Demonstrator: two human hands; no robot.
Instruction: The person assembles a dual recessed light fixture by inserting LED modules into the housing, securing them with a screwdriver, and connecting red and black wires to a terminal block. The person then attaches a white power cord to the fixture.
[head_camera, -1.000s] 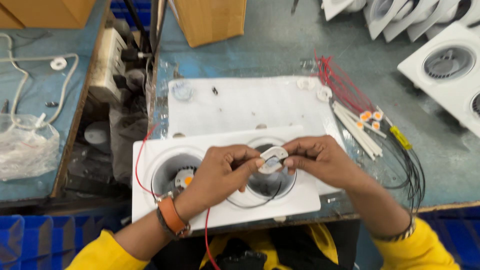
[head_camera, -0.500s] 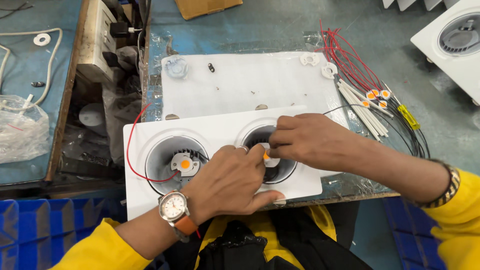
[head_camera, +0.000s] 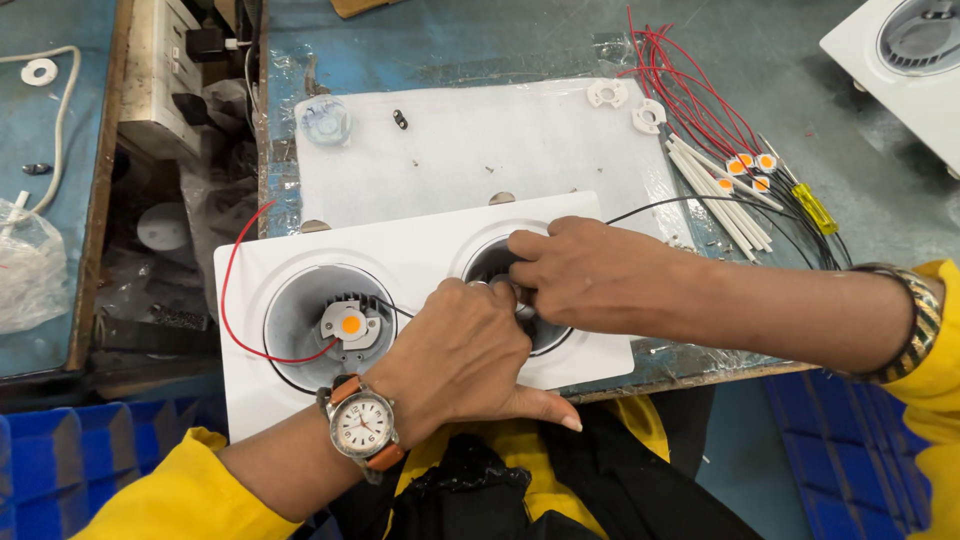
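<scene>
At the white twin downlight housing's (head_camera: 300, 270) left recess, the orange LED chip (head_camera: 350, 324) sits wired. My left hand (head_camera: 465, 350) and right hand (head_camera: 590, 275) have dropped into the right recess (head_camera: 545, 335), fingers pinching something hidden; the small white holder no longer shows.

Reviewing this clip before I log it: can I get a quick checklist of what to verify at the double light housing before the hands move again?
1. Left recess has its orange-centred module seated: ok.
2. Red wire runs to that module: ok.
3. Both hands at the right recess, left hand and right hand: ok.
4. Part seated in the right recess: cannot tell, hands cover it.
5. White housing flat on the bench: ok.
6. Spare modules within view: ok.
</scene>
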